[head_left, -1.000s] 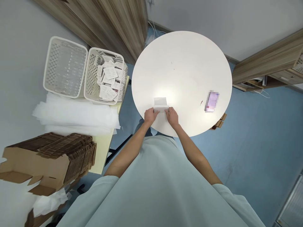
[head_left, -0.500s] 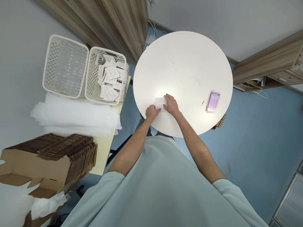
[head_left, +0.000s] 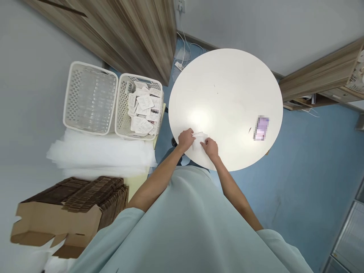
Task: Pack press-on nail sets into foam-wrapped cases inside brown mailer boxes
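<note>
Near the front edge of the round white table, a small piece of folded white wrapping (head_left: 200,141) is between my two hands. It looks like thin foam sheet; whether anything lies inside it I cannot tell. My left hand (head_left: 185,139) pinches its left side, thumb and fingers closed at the upper left corner. On the opposite side my right hand (head_left: 211,148) has its fingers closed at the right edge. The wrapping's upper edge stands slightly creased.
The round white table (head_left: 227,83) carries a blurred purple object (head_left: 262,127) at right. To the left are a basket of clear plastic pieces (head_left: 95,100), a basket of printed packets (head_left: 145,104), white foam sheets (head_left: 99,153) and flattened cardboard boxes (head_left: 91,193).
The wrapping was lying flatter under my fingers; now its edges are gripped and its top edge is raised. My right hand has moved from its top to its right side. The view has shifted.
</note>
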`<state>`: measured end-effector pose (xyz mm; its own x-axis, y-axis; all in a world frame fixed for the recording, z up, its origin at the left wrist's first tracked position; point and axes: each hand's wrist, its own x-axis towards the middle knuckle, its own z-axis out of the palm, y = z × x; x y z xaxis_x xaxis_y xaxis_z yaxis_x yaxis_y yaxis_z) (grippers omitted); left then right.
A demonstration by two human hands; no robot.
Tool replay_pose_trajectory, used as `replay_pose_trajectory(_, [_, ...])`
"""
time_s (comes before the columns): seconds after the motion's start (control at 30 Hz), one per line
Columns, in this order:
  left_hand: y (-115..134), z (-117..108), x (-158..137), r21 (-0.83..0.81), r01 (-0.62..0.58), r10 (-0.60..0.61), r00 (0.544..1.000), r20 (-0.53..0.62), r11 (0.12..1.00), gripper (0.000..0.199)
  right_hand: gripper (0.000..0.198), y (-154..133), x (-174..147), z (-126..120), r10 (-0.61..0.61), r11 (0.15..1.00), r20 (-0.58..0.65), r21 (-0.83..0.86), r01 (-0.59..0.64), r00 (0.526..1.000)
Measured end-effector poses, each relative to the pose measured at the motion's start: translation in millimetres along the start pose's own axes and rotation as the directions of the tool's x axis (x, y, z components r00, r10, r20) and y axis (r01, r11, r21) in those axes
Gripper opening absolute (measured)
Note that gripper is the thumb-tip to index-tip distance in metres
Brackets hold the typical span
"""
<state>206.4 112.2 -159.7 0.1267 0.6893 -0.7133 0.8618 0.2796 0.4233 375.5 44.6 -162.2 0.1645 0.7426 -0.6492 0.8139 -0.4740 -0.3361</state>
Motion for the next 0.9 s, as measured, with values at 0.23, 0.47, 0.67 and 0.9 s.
replay_pose_trajectory(0.23, [-25, -33, 4, 0.114, -0.064, 0.072, 0.995, -0.062, 0.991, 0.034, 0.025, -61, -6, 39, 0.110, 0.985, -0.013, 0.138, -0.107, 0.994])
replay_pose_trajectory(0.47, [-24, -36, -14, 0.126, -0.029, 0.044, 0.991, -0.124, 0.992, 0.047, 0.027, -79, -2, 22, 0.070, 0.997, 0.056, 0.015, -0.071, 0.996])
replay_pose_trajectory(0.67, [-18, -14, -71, 0.127, -0.039, 0.067, 0.971, -0.228, 0.991, 0.057, 0.031, -63, -28, 3, -0.059, 0.998, -0.026, -0.002, 0.059, 0.998])
replay_pose_trajectory(0.9, [-48, 20, -171, -0.079, 0.062, -0.089, 0.906, -0.414, 0.995, 0.054, 0.017, -27, -72, 2, -0.195, 0.979, 0.020, 0.062, 0.194, 0.981])
